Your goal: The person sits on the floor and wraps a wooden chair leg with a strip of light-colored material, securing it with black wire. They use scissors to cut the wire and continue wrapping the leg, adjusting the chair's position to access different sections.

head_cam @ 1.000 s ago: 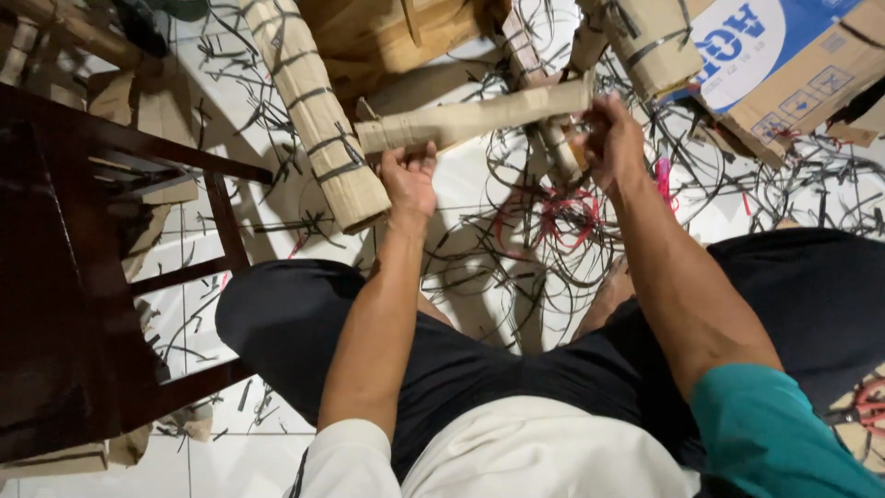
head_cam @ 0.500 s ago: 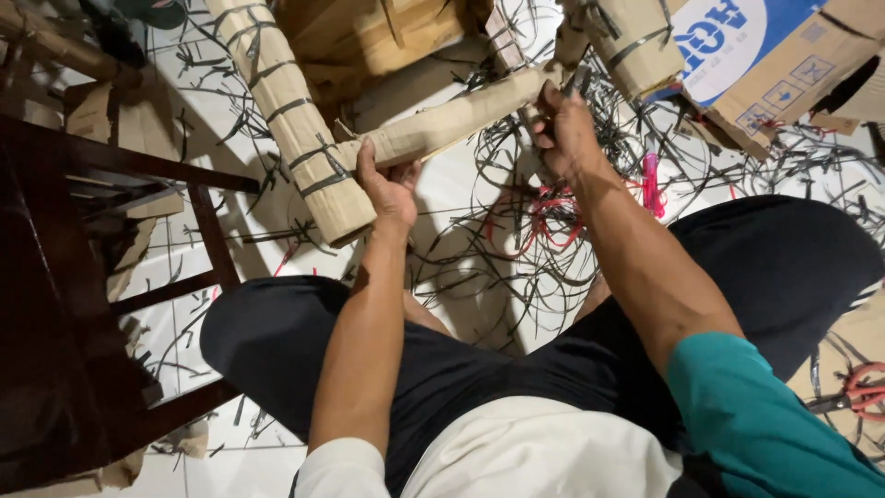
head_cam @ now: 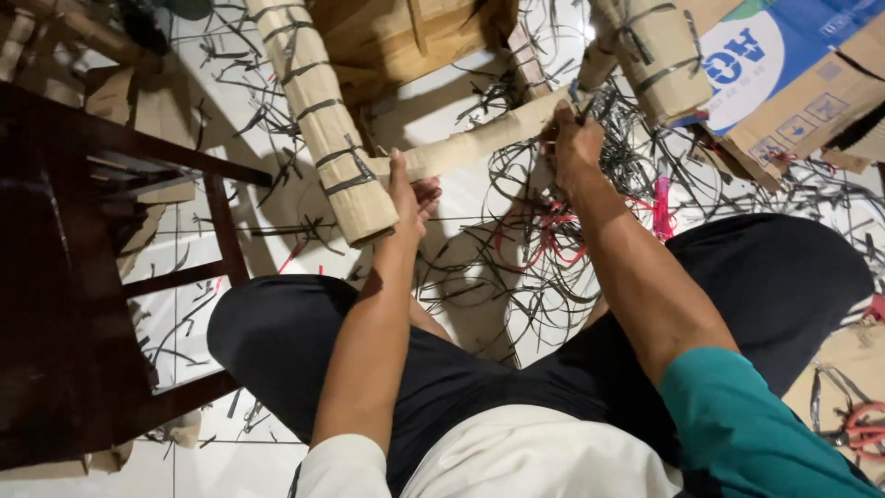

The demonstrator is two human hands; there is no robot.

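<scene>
Head view: both hands, left (head_cam: 408, 189) and right (head_cam: 576, 138), arms outstretched, grip a cardboard-wrapped bar (head_cam: 479, 140).

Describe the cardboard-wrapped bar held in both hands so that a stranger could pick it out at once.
Start at the dark wooden chair on the left, then look right to the two hands. The cardboard-wrapped bar spans between left hand and right hand. Unlike the thicker strapped leg beside it, it is slim and bare of straps.

Both arms reach forward, left hand (head_cam: 408, 195) and right hand (head_cam: 577, 140) clenched.
</scene>
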